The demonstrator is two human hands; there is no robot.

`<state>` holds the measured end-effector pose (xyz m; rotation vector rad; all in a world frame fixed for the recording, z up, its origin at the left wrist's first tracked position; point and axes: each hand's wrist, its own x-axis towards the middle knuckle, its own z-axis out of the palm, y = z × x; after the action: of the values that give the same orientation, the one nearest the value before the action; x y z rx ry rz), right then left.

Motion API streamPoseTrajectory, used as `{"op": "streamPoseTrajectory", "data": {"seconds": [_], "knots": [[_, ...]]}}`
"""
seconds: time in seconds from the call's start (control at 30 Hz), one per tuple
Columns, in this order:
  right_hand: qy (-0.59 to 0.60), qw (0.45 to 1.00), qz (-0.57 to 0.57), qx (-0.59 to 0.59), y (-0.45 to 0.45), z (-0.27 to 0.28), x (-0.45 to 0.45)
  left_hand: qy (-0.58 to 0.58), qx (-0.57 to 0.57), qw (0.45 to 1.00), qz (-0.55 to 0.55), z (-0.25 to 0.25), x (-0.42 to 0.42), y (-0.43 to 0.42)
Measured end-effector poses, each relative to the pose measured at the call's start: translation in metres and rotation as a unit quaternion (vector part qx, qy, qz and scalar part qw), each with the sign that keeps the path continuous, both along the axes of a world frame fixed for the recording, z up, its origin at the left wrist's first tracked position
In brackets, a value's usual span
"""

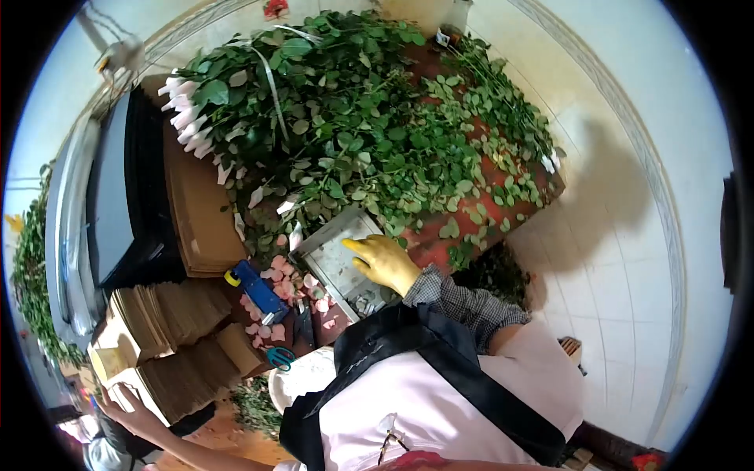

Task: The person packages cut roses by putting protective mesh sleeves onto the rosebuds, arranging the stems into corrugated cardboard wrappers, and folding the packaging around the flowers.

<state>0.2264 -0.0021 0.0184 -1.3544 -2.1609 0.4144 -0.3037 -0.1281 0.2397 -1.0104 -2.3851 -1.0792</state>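
Observation:
My right hand [381, 263], in a yellow glove with a checked sleeve cover above it, hovers over a shallow metal tray [334, 231]. Its fingers are stretched out and it holds nothing that I can see. My bare left hand [132, 414] reaches far out to the lower left, fingers apart, beside the stacked cardboard sheets [184, 381]. Whether it touches them I cannot tell. Beyond the tray lies a big heap of leafy rose stems [353, 133], with several wrapped white heads [188, 118] at its left end.
Left of the tray lie a blue tape dispenser [261, 292], pink petals [284, 279] and teal-handled scissors [280, 358]. A large dark box [137, 196] and brown cardboard [200, 208] stand further left. The tiled wall [605, 290] bounds the right side. A glass jar [454, 23] stands at the back.

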Motion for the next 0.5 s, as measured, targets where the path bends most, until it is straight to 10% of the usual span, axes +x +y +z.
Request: {"op": "streamPoseTrajectory", "data": {"seconds": [0.07,0.13,0.2,0.4,0.5], "knots": [[0.002,1.0,0.0,-0.009,-0.001,0.004,0.001,0.143,-0.031,0.989,-0.029,0.008,0.028,-0.003],[-0.002,1.0,0.018,-0.016,-0.002,0.007,0.002,0.018,0.008,0.998,-0.052,0.021,0.069,0.002],[0.012,1.0,0.011,0.012,0.001,0.008,0.001,0.269,-0.042,0.962,-0.036,0.017,0.061,0.002],[-0.003,1.0,0.02,-0.021,0.002,0.021,-0.006,0.015,-0.084,0.993,-0.085,0.034,0.029,0.02],[-0.001,1.0,0.016,-0.014,0.002,0.02,-0.008,0.242,-0.161,0.955,0.061,0.063,-0.015,0.049]]}}
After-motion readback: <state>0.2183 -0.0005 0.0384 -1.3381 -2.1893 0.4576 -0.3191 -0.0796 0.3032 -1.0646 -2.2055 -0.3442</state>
